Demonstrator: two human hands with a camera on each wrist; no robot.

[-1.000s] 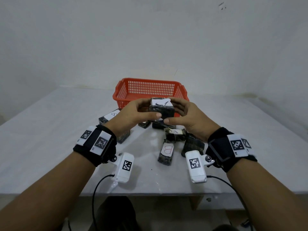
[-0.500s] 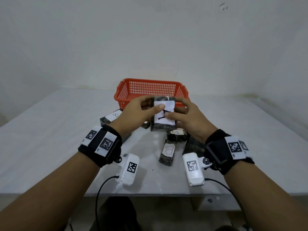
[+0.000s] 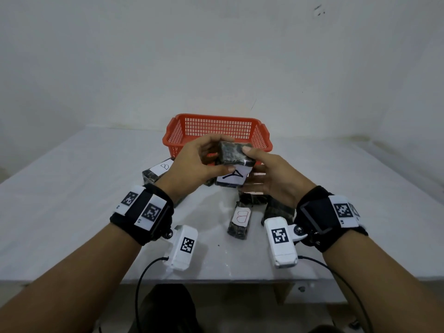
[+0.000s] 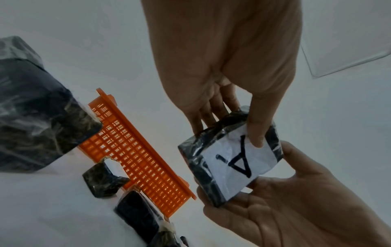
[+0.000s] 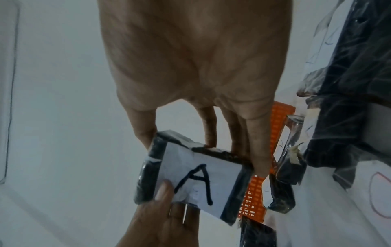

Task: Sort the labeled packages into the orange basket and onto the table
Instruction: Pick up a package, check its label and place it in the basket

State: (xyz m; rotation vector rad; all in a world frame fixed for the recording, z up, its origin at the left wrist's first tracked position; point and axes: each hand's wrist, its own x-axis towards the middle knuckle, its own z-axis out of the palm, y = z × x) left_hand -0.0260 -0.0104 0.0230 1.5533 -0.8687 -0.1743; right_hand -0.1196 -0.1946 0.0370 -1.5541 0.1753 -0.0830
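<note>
A dark wrapped package (image 3: 234,153) with a white label marked A (image 3: 231,177) is held in the air in front of the orange basket (image 3: 216,127). My left hand (image 3: 216,155) grips its left end, thumb on the label (image 4: 256,133) and fingers behind. My right hand (image 3: 254,162) pinches the right end, thumb on top and fingers underneath. The label faces down and toward me; both wrist views show it, on the package (image 5: 190,180). The basket's floor is hidden by the hands.
Several dark wrapped packages lie on the white table (image 3: 72,200) under and around my hands: one marked B at the left (image 3: 158,171), another marked B near the front (image 3: 240,221), more by my right wrist (image 3: 278,210). Walls close off the back and right.
Both hands have turned the package over: its label went from the top, to facing me, to the underside. The hands rose slightly toward the basket.
</note>
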